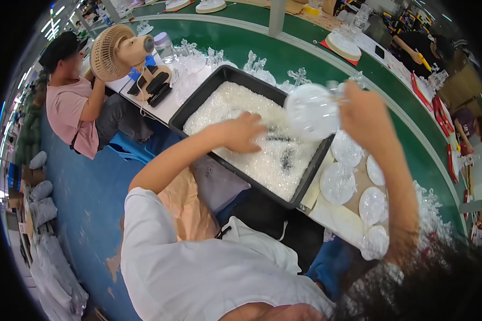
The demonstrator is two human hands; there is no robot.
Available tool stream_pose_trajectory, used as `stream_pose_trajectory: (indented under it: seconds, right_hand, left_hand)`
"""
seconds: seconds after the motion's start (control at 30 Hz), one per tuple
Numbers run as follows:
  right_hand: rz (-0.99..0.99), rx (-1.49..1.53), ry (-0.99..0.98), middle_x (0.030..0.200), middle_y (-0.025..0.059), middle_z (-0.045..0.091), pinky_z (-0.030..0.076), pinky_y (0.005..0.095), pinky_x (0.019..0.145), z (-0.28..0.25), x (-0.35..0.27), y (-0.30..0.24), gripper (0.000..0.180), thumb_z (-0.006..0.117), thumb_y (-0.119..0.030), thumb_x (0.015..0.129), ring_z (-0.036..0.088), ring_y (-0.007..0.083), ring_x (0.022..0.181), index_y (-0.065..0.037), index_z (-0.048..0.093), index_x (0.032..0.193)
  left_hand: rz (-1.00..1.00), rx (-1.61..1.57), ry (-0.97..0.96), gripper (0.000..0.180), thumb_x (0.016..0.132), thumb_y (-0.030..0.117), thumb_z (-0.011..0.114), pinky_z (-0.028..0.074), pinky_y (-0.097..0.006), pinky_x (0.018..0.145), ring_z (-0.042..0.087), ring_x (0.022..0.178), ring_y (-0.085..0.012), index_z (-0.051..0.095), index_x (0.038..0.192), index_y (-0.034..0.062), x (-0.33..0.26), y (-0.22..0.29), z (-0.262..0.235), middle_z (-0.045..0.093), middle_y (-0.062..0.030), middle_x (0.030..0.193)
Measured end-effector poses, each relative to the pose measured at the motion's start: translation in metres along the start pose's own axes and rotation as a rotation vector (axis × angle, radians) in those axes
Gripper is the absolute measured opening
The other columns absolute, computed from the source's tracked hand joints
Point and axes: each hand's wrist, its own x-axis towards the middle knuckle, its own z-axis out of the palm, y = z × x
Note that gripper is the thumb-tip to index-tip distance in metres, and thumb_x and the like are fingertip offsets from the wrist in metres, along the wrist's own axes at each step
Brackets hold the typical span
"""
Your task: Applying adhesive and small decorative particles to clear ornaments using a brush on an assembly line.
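A black rectangular tray (227, 163) on the table in front of me holds a wide bed of white, sparkling granules (214, 101), thinned to dark patches near the middle. My left hand (245, 132) is low over the granules, fingers apart and partly against them; nothing shows in it. Raised above the tray's right end, my right hand (356, 107) is closed on a clear ornament with a round base (311, 111). The ornament's broad disc is turned toward me and blurred by motion. My fingers hide much of its narrow part.
Several clear round pieces (338, 183) lie on a board right of the tray. More clear ornaments (254, 64) line its far side, before a green conveyor belt (209, 32). A beige fan (112, 51) and lidded jar (164, 47) stand far left. A co-worker in pink (75, 107) sits left.
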Motion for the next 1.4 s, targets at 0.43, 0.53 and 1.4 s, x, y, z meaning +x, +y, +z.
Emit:
stream_pose_trajectory:
  seconds: [0.43, 0.53, 1.4]
  right_hand:
    - [0.217, 0.025, -0.412, 0.097, 0.0312, 0.065, 0.054, 0.047, 0.081, 0.123, 0.007, -0.034, 0.025, 0.063, -0.01, 0.074, 0.066, 0.0442, 0.092, 0.007, 0.065, 0.093]
    - [0.215, 0.019, -0.342, 0.092, 0.0302, 0.066, 0.054, 0.0477, 0.08, 0.11, -0.007, -0.033, 0.031, 0.068, -0.018, 0.076, 0.066, 0.0434, 0.089, 0.006, 0.065, 0.095]
    - [-0.059, 0.212, -0.413, 0.082, 0.0242, 0.067, 0.054, 0.0496, 0.069, 0.138, -0.014, -0.06, 0.044, 0.069, -0.026, 0.082, 0.067, 0.0412, 0.08, -0.007, 0.053, 0.118]
  left_hand:
    - [0.013, -0.215, 0.26, 0.107, 0.059, 0.037, 0.087, 0.045, -0.042, 0.099, 0.053, 0.116, -0.0411, 0.033, 0.144, 0.0005, 0.005, -0.014, 0.008, 0.048, -0.0262, 0.129]
    - [0.174, -0.295, 0.303, 0.103, 0.059, 0.03, 0.086, 0.045, -0.041, 0.099, 0.053, 0.117, -0.0382, 0.035, 0.144, 0.003, 0.004, -0.007, 0.0, 0.048, -0.0246, 0.129]
    - [-0.257, -0.522, 0.069, 0.089, 0.061, 0.039, 0.085, 0.048, -0.042, 0.093, 0.059, 0.108, -0.0389, 0.048, 0.132, 0.001, -0.005, 0.023, 0.013, 0.057, -0.025, 0.12]
